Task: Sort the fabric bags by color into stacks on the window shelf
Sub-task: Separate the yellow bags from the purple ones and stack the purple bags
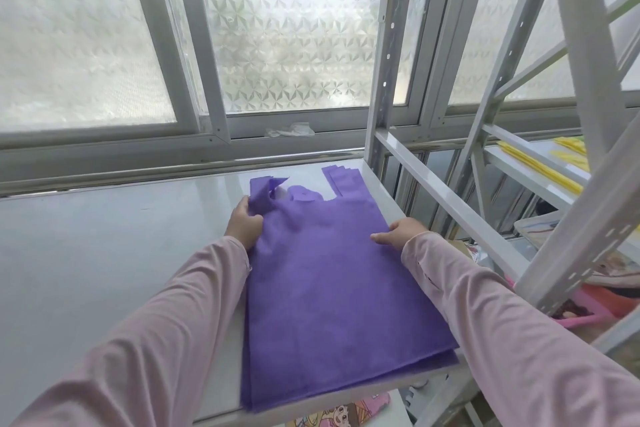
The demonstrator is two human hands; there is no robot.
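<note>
Sleeves (166,329), purple bags (329,288) under right hand (406,230), left hand (244,222) (gripping handle (262,194))

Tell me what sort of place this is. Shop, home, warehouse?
Likely a storeroom or small workshop for bag stock, though that's not certain. Cues: slotted metal racks, a stack of purple bags on the shelf, and more yellow fabric on the next rack.

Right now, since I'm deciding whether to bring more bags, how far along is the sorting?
Done: a purple stack lies on the shelf, at its right end; yellow bags sit on the neighbouring rack. In hand: the left hand grips the top bag's crumpled handle; the right hand touches its right edge. Left: flattening that handle; how many bags remain isn't visible.
</note>
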